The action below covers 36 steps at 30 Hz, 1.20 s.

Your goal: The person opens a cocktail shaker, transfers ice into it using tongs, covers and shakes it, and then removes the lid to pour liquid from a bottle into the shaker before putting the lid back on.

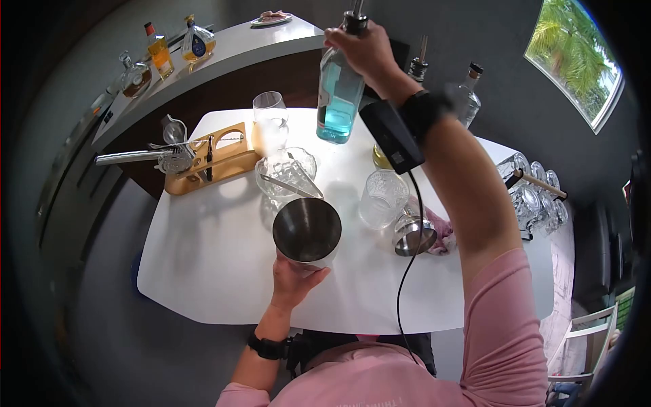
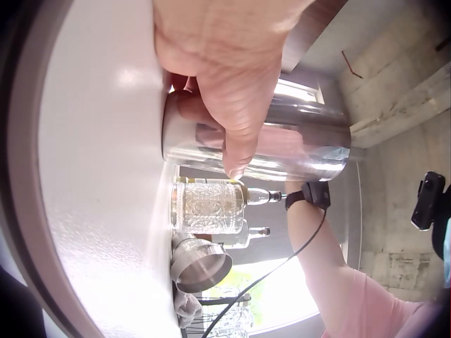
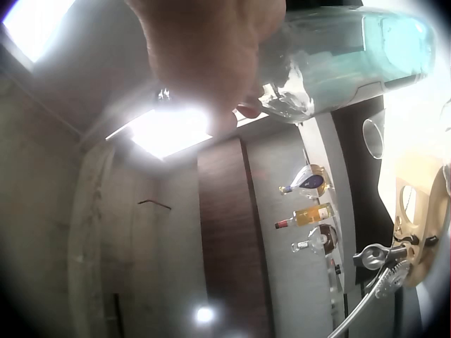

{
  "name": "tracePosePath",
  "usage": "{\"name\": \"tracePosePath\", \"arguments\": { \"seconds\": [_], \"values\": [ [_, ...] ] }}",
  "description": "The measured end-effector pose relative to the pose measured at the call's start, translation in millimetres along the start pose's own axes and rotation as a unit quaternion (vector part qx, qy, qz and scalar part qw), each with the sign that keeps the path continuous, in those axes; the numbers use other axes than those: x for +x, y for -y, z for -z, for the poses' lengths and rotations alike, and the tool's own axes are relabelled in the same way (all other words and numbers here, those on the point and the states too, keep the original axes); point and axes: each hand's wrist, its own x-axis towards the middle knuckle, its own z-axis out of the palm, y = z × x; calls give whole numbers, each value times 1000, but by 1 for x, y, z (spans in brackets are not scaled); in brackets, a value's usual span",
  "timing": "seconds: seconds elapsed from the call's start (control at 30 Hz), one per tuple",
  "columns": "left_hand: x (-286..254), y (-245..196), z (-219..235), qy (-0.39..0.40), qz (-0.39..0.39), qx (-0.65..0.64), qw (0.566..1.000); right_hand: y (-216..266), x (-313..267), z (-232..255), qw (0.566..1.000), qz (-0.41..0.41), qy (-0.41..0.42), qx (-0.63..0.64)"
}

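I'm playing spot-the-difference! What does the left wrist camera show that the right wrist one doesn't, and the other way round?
Only the left wrist view: the left hand holding a big metal cup, plus a patterned glass and a steel jigger. Only the right wrist view: the right hand gripping a bottle of blue liquid, plus a wooden stand. Both: the white table.
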Motion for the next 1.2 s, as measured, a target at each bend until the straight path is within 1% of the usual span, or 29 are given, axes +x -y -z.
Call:
{"name": "tracePosePath", "arguments": {
  "seconds": [0.07,0.1,0.13,0.2,0.23,0.27,0.3,0.33,0.4,0.43,0.5,0.53,0.6,0.63,0.67,0.7,0.73,0.77,0.8,0.83,0.87,0.93,0.97,1.0,1.07,1.1,1.17,1.2],
  "values": [
    [1,8,3,11,-36,54,998,43,5,22,999,-1,5,45],
    [2,8,3,8,-39,53,998,79,6,37,996,-23,27,86],
    [3,8,2,9,-49,42,998,100,8,49,996,-20,27,86],
    [4,5,0,13,-59,30,998,130,7,72,996,-3,61,68],
    [4,3,-1,7,-56,21,998,148,-2,81,996,-4,59,66],
    [4,3,-2,2,-51,10,999,165,-14,90,996,10,76,53],
    [5,12,1,1,-41,40,998,179,-25,97,995,22,93,41],
    [5,9,0,3,-36,39,999,190,-34,103,995,18,94,39],
    [4,0,-2,-12,-47,78,996,205,-51,115,989,-48,137,-9],
    [4,-2,-1,-7,-58,98,993,207,-63,122,989,-51,139,-10],
    [5,-1,-2,-11,-57,86,995,212,-83,140,973,-78,204,-72],
    [5,0,-2,-15,-57,75,995,205,-91,150,973,-76,207,-72],
    [3,0,-4,-30,-72,77,994,186,-110,163,940,-17,322,-111],
    [2,-5,-6,-22,-70,54,996,201,-127,157,926,-35,336,-170],
    [1,-8,-7,-15,-67,32,997,198,-137,157,922,-63,368,-106],
    [0,-9,-7,-19,-67,36,997,193,-146,156,915,-78,379,-117],
    [-1,-9,-6,-20,-71,84,994,190,-153,155,908,-94,388,-128],
    [-1,-9,-6,-19,-75,131,988,190,-158,153,889,-105,413,-168],
    [-1,-9,-6,-20,-73,132,988,189,-163,151,867,-117,437,-209],
    [0,-9,-6,-23,-84,133,987,182,-167,151,854,-97,443,-254],
    [0,-8,-6,-24,-95,133,986,178,-170,149,854,-98,444,-253],
    [0,-3,-5,-24,-80,113,990,173,-175,144,801,-156,492,-303],
    [1,0,-5,-25,-67,92,993,165,-178,141,787,-173,506,-307],
    [1,1,-5,-24,-66,92,993,160,-180,138,787,-175,506,-307],
    [3,2,-5,-32,-78,91,992,152,-182,133,758,-170,525,-346],
    [4,2,-5,-32,-78,91,992,150,-182,129,746,-185,531,-358],
    [4,1,-4,-32,-121,111,986,137,-183,123,736,-187,540,-363],
    [5,0,-3,-35,-119,111,986,132,-183,120,727,-187,548,-369]
  ]
}}
